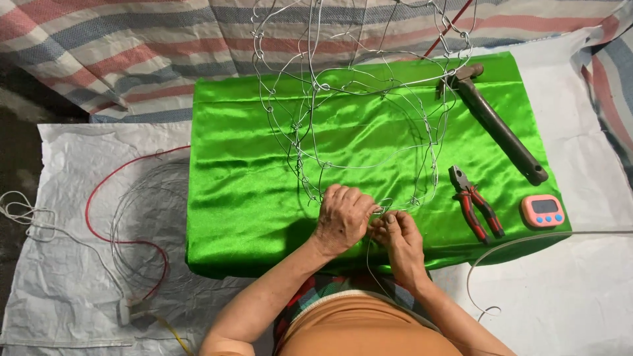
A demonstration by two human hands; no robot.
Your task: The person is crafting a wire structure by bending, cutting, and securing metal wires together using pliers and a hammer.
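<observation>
A frame of bent silver wire (356, 112) stands on a bright green satin cloth (244, 171). My left hand (343, 217) is closed over the frame's near bottom edge. Right beside it, my right hand (399, 240) pinches a thin loose wire (372, 270) at the same joint, fingertips touching the left hand. The loose wire hangs down toward my lap.
Red-handled pliers (476, 209), a hammer with a dark handle (501, 128) and a small pink digital timer (542, 211) lie on the cloth's right side. A coil of thin wire (142, 217) and a red cable (109, 198) lie on white sheeting at left. A striped tarp (132, 53) lies behind.
</observation>
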